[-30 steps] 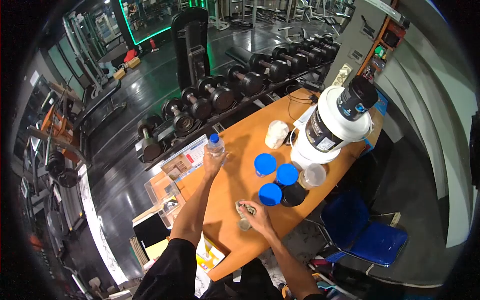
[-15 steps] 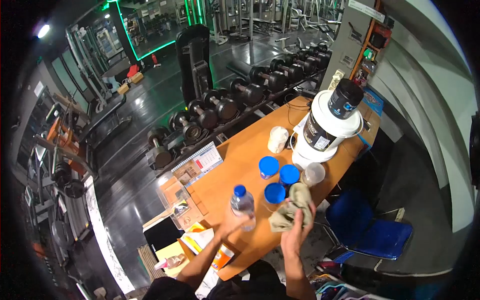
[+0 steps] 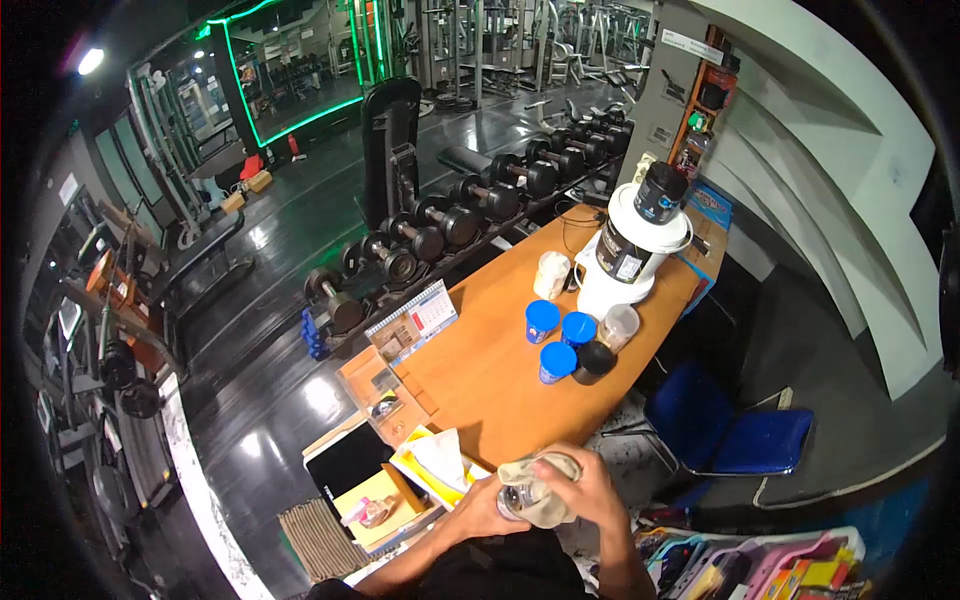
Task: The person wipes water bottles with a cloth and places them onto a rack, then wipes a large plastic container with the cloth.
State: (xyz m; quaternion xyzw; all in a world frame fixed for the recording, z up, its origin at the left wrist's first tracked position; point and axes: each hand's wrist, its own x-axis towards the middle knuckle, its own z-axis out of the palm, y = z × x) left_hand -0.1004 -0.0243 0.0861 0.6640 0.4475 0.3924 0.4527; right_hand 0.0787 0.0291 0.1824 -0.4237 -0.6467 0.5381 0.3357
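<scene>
Close to my body, my left hand [image 3: 480, 512] is wrapped around a clear plastic bottle [image 3: 514, 502], which is tilted and mostly covered. My right hand [image 3: 592, 488] grips a beige cloth [image 3: 545, 506] and presses it over the bottle. The cloth hides the bottle's blue cap. Beside my left hand stands a yellow and white tissue box [image 3: 438, 462]. Farther up the wooden table [image 3: 480, 370] are three blue-lidded tubs, one of them a blue-lidded tub [image 3: 557, 362] beside a black-lidded jar [image 3: 595, 362].
Large white buckets [image 3: 620, 255] are stacked at the table's far right, with a black tub [image 3: 661, 192] on top. A desk calendar [image 3: 412, 322] stands along the left edge. A blue chair [image 3: 735, 430] is to the right. Below it sits a bin of colourful items [image 3: 770, 570].
My left hand has lifted the bottle off the table and drawn it toward my body. My right hand has brought the cloth over onto the bottle. The view has shifted slightly.
</scene>
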